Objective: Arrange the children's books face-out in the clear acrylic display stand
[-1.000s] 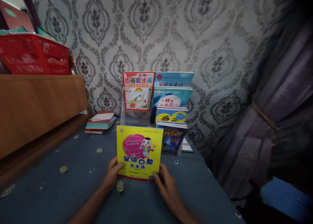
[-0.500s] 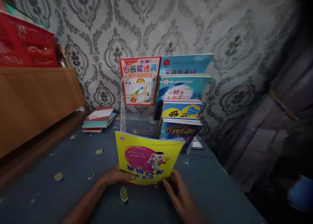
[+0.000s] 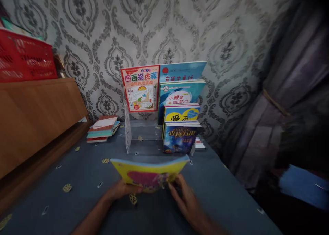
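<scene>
A yellow book (image 3: pixel 151 175) with a pink circle on its cover is held between my two hands, its top edge tipped away so the cover looks foreshortened. My left hand (image 3: pixel 123 190) grips its left side, thumb across the cover. On the lower right side, my right hand (image 3: pixel 183 194) has its fingers closed on the book. Beyond it stands a clear tiered rack (image 3: pixel 128 135). In the rack's right half, several books (image 3: pixel 181 137) stand in steps, a dark blue one in front. A red-bordered book (image 3: pixel 142 91) stands at the back left.
On the patterned dark tablecloth (image 3: pixel 84 194), a small stack of books (image 3: pixel 102 128) lies left of the rack. A wooden cabinet (image 3: pixel 38 118) bears a red basket (image 3: pixel 28 58). To the right hang purple-grey curtains (image 3: pixel 264 125), with a blue item (image 3: pixel 305 187) below them.
The yellow book has tilted, top edge away and lower, so its cover shows less. The front dark blue book now shows more fully. The camera view has shifted slightly.
</scene>
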Demonstrator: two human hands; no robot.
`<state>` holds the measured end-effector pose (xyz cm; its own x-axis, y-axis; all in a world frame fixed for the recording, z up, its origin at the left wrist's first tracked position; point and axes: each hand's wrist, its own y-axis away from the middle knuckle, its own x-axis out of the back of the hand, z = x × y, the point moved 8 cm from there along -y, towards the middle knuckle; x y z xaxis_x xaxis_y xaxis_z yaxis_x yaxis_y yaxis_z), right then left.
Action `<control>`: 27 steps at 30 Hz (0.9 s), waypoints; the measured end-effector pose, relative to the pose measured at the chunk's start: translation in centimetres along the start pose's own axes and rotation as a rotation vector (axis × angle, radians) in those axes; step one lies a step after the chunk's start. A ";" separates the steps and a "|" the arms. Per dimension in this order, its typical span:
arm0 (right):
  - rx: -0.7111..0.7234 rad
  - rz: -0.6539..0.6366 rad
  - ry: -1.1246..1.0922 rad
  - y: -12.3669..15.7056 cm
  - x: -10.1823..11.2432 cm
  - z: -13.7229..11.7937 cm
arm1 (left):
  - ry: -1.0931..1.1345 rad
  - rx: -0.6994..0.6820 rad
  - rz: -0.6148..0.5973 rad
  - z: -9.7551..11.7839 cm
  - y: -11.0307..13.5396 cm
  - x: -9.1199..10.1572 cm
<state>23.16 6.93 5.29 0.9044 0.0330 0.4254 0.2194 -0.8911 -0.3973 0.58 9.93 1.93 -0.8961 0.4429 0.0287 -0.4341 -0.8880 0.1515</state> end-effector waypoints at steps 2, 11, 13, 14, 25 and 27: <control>-0.008 0.005 0.009 -0.1 0.0 -0.6 | 0.047 -0.055 0.042 1.5 0.3 -0.4; 0.049 0.052 -0.022 -0.3 1.0 -2.2 | 0.161 -0.191 0.254 3.3 1.9 -0.1; 0.058 0.055 -0.024 -0.4 1.3 -3.0 | 0.143 -0.215 0.317 3.6 2.4 0.3; 0.065 0.063 -0.021 -0.6 1.5 -3.4 | 0.120 -0.239 0.355 3.9 2.8 0.5; 0.100 0.120 0.091 -1.8 2.0 -4.6 | -0.564 -0.308 0.691 6.2 6.5 1.3; 0.095 0.107 0.104 -2.0 2.0 -4.6 | -0.607 -0.301 0.679 6.6 6.5 1.1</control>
<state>22.84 6.70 10.62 0.8827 -0.1110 0.4566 0.1623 -0.8400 -0.5178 -2.66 5.43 9.43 -0.8011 -0.2642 0.5371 0.0785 -0.9360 -0.3433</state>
